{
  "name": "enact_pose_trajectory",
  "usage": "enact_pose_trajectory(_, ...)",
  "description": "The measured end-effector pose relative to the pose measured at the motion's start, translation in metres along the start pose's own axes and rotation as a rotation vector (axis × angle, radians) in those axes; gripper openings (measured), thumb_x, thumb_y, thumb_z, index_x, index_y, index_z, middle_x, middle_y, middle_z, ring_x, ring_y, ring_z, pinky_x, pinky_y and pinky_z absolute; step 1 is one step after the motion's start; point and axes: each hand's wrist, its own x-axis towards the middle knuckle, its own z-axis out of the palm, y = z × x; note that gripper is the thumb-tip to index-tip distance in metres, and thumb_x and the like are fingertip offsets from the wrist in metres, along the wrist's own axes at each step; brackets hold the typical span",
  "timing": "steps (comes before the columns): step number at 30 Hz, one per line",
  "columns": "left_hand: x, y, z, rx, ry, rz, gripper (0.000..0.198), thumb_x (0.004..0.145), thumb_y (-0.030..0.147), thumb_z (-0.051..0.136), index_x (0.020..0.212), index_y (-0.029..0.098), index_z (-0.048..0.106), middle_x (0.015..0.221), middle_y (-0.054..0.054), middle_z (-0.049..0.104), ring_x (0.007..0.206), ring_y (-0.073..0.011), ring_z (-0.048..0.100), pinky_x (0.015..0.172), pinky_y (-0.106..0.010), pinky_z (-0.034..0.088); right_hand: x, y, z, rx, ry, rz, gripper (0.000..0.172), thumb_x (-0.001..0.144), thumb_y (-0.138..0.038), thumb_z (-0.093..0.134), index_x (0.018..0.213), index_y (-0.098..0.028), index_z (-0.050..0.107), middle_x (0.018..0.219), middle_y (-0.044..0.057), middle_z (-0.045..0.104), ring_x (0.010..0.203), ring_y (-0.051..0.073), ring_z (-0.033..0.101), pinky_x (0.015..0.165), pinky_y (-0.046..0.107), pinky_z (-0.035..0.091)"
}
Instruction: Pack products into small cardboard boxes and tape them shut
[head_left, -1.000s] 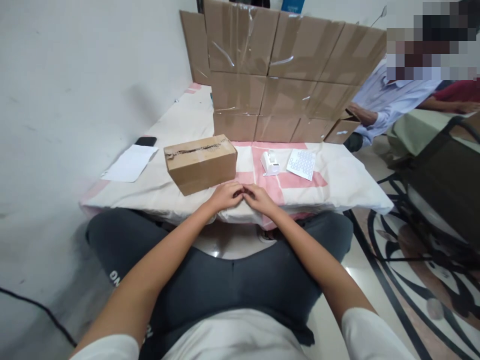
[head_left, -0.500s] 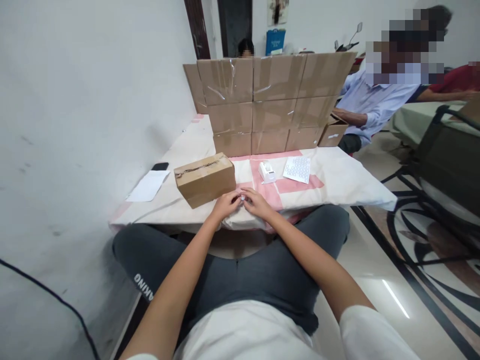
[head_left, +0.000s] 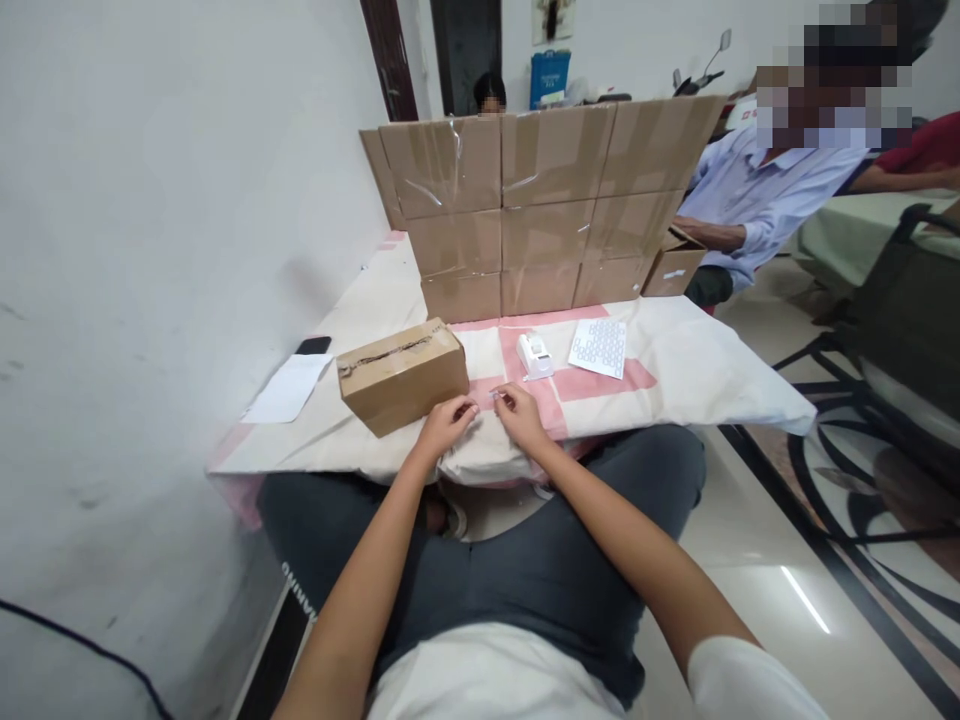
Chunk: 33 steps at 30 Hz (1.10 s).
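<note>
Near the table's front edge, my right hand (head_left: 519, 418) is closed, thumb and finger pinching a small whitish piece (head_left: 493, 396) too small to name. Just left of it and apart from it, my left hand (head_left: 448, 424) has its fingertips drawn together; whatever they may hold cannot be made out. A closed cardboard box (head_left: 405, 385) stands right behind the left hand. Beyond the right hand sit a small white device (head_left: 535, 356), perhaps a label dispenser, and a white sheet printed with rows of small oval marks (head_left: 598, 347).
Joined cardboard boxes form a wall (head_left: 551, 205) across the back of the table. White paper (head_left: 289, 388) and a black phone-like object (head_left: 314, 345) lie at left. Another person (head_left: 780, 190) works at right beside an open carton (head_left: 673, 268). The tablecloth (head_left: 697, 350) hangs over the edge.
My hands, earlier meeting around a small whitish piece, have moved apart, and the piece is now at the right fingertips. The view has shifted slightly.
</note>
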Motion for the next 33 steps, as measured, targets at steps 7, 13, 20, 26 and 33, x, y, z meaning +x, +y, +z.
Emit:
enact_pose_trajectory(7, -0.001, -0.005, 0.002, 0.004, -0.015, 0.023, 0.026, 0.094, 0.04, 0.054, 0.096, 0.02, 0.071, 0.095, -0.006, 0.075, 0.084, -0.0192, 0.067, 0.08, -0.03, 0.051, -0.004, -0.003, -0.004, -0.023, -0.028, 0.022, 0.019, 0.087, -0.023, 0.052, 0.094, -0.018, 0.07, 0.083, 0.003, 0.068, 0.068, 0.015, 0.061, 0.065, 0.028, 0.049)
enact_pose_trajectory(13, 0.0, -0.006, 0.002, 0.003, -0.011, 0.054, 0.023, 0.095, 0.035, 0.056, 0.094, 0.017, 0.07, 0.09, -0.005, 0.074, 0.081, -0.0172, 0.066, 0.079, -0.031, 0.05, -0.018, -0.008, -0.009, -0.117, 0.015, -0.016, 0.017, 0.086, -0.018, 0.051, 0.088, -0.019, 0.067, 0.085, 0.005, 0.068, 0.075, 0.017, 0.062, 0.068, 0.028, 0.049)
enact_pose_trajectory(20, -0.001, -0.007, 0.005, 0.055, -0.017, 0.061, 0.022, 0.095, 0.033, 0.055, 0.092, 0.017, 0.07, 0.089, -0.004, 0.071, 0.08, -0.0166, 0.063, 0.078, -0.03, 0.048, -0.021, -0.007, -0.009, -0.187, 0.035, -0.037, 0.016, 0.085, -0.015, 0.05, 0.09, -0.019, 0.064, 0.087, 0.006, 0.066, 0.078, 0.019, 0.06, 0.075, 0.031, 0.05)
enact_pose_trajectory(26, -0.003, -0.004, 0.007, 0.127, -0.015, 0.078, 0.02, 0.091, 0.031, 0.054, 0.089, 0.02, 0.07, 0.087, -0.004, 0.067, 0.078, -0.0176, 0.059, 0.074, -0.029, 0.044, -0.052, -0.013, -0.016, -0.256, 0.021, -0.088, 0.017, 0.087, -0.013, 0.048, 0.09, -0.02, 0.063, 0.1, 0.012, 0.062, 0.097, 0.025, 0.061, 0.091, 0.039, 0.051)
enact_pose_trajectory(33, -0.002, -0.005, 0.007, 0.186, -0.023, 0.097, 0.021, 0.091, 0.032, 0.053, 0.09, 0.02, 0.07, 0.083, -0.002, 0.063, 0.075, -0.0168, 0.058, 0.071, -0.028, 0.043, -0.087, -0.012, -0.004, -0.291, 0.149, -0.075, 0.019, 0.088, -0.013, 0.05, 0.096, -0.02, 0.066, 0.121, 0.018, 0.056, 0.118, 0.031, 0.054, 0.103, 0.049, 0.048)
